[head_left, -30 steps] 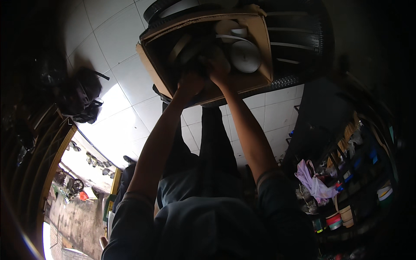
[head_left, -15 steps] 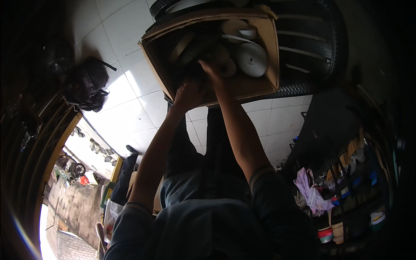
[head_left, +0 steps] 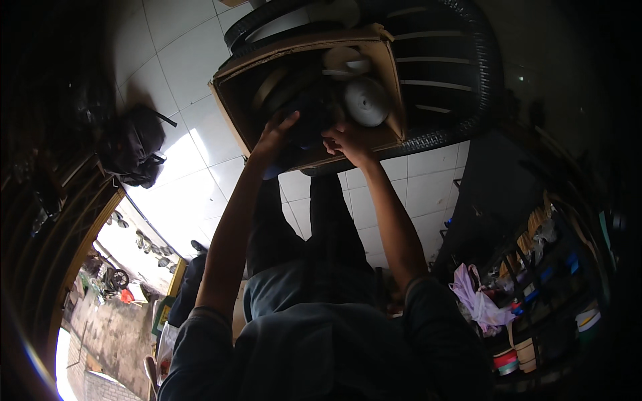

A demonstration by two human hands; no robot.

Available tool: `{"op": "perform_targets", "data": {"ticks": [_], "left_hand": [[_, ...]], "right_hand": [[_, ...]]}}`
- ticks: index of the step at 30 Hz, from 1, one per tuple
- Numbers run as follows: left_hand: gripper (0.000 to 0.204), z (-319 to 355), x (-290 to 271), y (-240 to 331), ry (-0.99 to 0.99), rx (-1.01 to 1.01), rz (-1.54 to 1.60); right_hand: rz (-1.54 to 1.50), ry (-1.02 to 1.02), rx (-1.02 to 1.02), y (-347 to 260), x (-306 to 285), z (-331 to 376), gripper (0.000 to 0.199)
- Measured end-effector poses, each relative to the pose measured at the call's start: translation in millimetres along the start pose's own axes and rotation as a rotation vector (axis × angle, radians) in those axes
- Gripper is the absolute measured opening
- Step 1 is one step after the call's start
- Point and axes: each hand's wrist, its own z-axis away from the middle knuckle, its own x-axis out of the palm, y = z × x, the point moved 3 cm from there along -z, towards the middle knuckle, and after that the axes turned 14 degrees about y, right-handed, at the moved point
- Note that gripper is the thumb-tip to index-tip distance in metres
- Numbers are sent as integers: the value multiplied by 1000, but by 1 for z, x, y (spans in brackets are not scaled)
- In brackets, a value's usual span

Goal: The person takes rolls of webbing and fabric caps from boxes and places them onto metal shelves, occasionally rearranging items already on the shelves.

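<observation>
An open cardboard box (head_left: 392, 87) rests on a black plastic chair (head_left: 445, 80). It holds tape-like rolls, a white round disc (head_left: 366, 101) and a dark bulky object (head_left: 309, 110). My left hand (head_left: 273, 138) presses the dark object's left side with its fingers spread. At the near edge of the box, my right hand (head_left: 348, 142) grips the object's right side. Which kind of thing the dark object is I cannot tell. Both forearms reach up from the lower edge, over my dark trousers.
A black bag (head_left: 130, 144) lies on the white tiled floor to the left. Shelves crowded with small colourful goods (head_left: 535, 281) stand at the right. A bright doorway (head_left: 120, 267) opens at the lower left.
Both hands have drawn back from the box's middle toward its near edge, staying on the dark object. The view has shifted, so the box sits further right.
</observation>
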Motion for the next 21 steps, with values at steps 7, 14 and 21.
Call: {"op": "perform_targets", "data": {"ticks": [7, 14, 21], "left_hand": [[62, 35, 3, 28, 229, 703, -920], [56, 97, 38, 73, -167, 641, -622], [48, 126, 36, 86, 54, 681, -306]], "right_hand": [[252, 94, -327, -28, 9, 44, 46], [625, 22, -675, -68, 17, 85, 54], [527, 154, -832, -108, 31, 130, 47]]}}
